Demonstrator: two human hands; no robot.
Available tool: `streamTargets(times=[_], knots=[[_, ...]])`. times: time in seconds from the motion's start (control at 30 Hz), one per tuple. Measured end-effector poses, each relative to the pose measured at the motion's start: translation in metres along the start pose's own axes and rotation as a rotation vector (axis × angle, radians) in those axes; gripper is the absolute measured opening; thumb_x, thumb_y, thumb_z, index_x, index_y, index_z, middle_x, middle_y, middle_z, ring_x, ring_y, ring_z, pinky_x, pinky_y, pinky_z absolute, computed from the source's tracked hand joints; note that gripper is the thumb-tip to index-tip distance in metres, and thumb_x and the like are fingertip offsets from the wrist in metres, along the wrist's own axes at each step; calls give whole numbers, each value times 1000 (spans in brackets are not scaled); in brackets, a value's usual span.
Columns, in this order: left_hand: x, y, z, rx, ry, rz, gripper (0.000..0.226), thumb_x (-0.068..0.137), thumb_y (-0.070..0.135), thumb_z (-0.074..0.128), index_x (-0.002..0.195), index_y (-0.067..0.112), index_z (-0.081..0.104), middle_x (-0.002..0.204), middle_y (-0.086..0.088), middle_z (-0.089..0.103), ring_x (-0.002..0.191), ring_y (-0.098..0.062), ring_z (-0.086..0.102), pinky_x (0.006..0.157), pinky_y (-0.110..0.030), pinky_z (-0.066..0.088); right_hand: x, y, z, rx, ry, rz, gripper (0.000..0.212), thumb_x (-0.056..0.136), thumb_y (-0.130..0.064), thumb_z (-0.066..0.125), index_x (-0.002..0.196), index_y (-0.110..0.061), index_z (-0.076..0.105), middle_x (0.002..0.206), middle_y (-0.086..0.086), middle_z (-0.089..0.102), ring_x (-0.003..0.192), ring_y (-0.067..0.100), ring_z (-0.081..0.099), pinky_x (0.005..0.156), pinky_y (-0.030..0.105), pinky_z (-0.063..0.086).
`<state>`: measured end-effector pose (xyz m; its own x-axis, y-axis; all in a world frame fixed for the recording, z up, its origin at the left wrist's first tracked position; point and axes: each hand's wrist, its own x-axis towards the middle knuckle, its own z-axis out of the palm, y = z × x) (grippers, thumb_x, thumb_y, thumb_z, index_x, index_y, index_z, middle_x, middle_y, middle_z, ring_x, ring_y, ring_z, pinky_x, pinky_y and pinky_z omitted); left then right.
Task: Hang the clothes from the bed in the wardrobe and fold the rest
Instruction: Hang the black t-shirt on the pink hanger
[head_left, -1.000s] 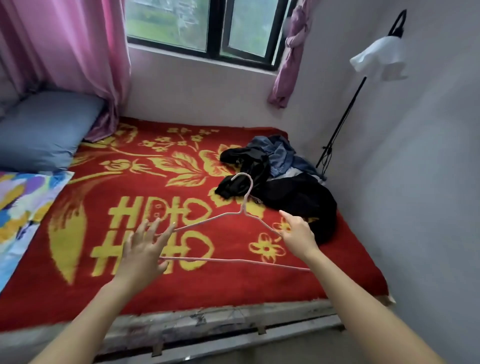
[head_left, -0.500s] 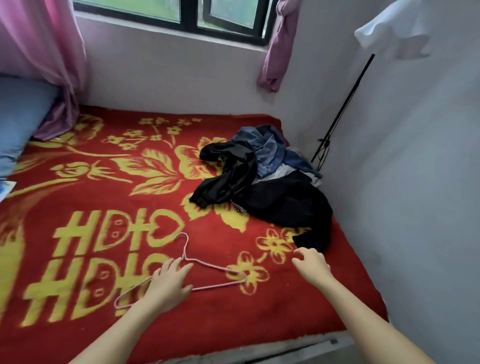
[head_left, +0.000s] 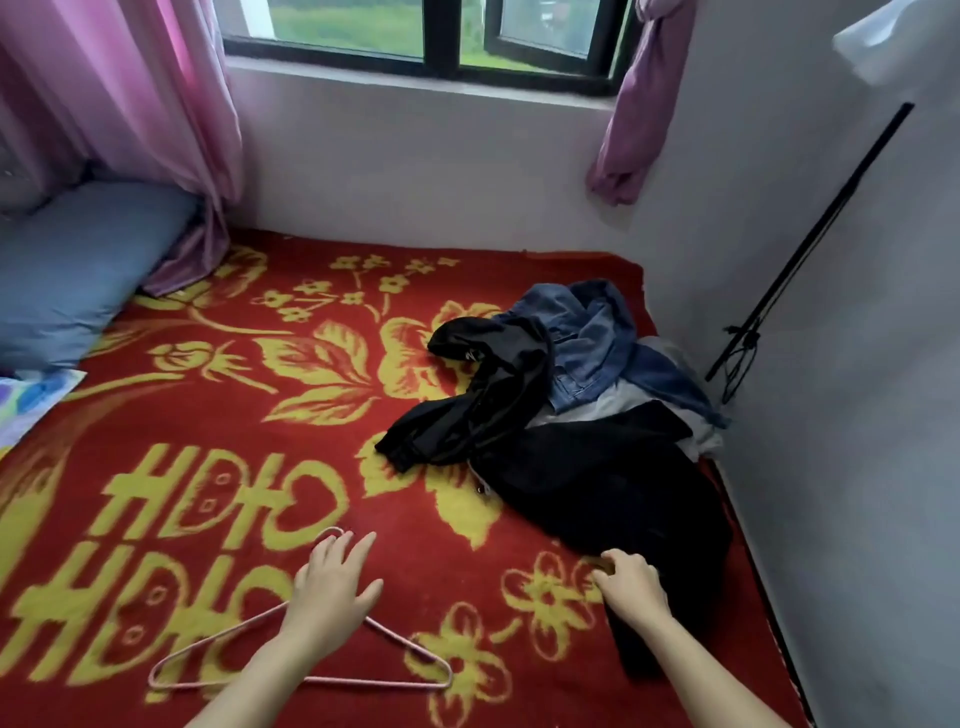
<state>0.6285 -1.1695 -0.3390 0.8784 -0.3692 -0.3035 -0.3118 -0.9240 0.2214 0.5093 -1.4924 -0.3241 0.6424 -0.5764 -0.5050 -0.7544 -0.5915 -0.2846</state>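
Observation:
A pink wire hanger (head_left: 410, 645) lies flat on the red and yellow blanket (head_left: 218, 415) near the bed's front edge. My left hand (head_left: 332, 587) rests open over the hanger's neck, fingers spread. To the right lies a pile of clothes: a large black garment (head_left: 597, 483) in front, a shiny black jacket (head_left: 483, 395) draped to its left, a blue denim piece (head_left: 587, 338) and some grey cloth (head_left: 623, 400) behind. My right hand (head_left: 631, 587) lies on the black garment's near left edge, and its curled fingers grip the cloth there.
A blue pillow (head_left: 67, 280) and a patterned cloth (head_left: 31, 395) lie at the bed's left end, below a pink curtain (head_left: 130, 104). A white wall runs along the bed's right side, with a black stand (head_left: 810, 244) leaning in the corner. The window wall closes off the far side.
The hanger went from held up between both hands to lying on the blanket. My right hand let go of it and moved right onto the black garment's edge.

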Motion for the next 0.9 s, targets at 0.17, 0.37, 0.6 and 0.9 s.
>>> streamTargets(times=[0.17, 0.37, 0.6, 0.9], knots=[[22, -7, 4, 20, -21, -122, 63, 95, 48, 41, 149, 29, 16, 154, 2, 20, 142, -18, 13, 113, -33, 21, 44, -3, 33, -6, -123, -31, 43, 94, -29, 45, 135, -16, 45, 132, 9, 47, 122, 25, 44, 96, 37, 45], [48, -19, 24, -57, -42, -270, 63, 94, 49, 43, 148, 29, 18, 154, 0, 22, 142, -19, 13, 112, -36, 21, 92, -14, 61, -122, -181, -74, 47, 95, -34, 43, 139, -20, 37, 138, 6, 39, 127, 23, 36, 101, 34, 38], [64, -33, 52, -63, -106, -407, 66, 93, 53, 41, 149, 32, 13, 155, 0, 17, 143, -18, 10, 112, -36, 23, 163, -75, 69, -205, -76, -217, 53, 97, -33, 46, 145, -19, 27, 149, 7, 26, 134, 23, 29, 104, 35, 35], [77, -73, 81, -121, -176, -541, 65, 95, 51, 39, 149, 30, 11, 156, 0, 14, 144, -18, 7, 112, -36, 21, 241, -146, 95, -461, -13, -379, 84, 90, -45, 55, 150, -29, 0, 156, 15, -3, 143, 32, 6, 108, 46, 28]])
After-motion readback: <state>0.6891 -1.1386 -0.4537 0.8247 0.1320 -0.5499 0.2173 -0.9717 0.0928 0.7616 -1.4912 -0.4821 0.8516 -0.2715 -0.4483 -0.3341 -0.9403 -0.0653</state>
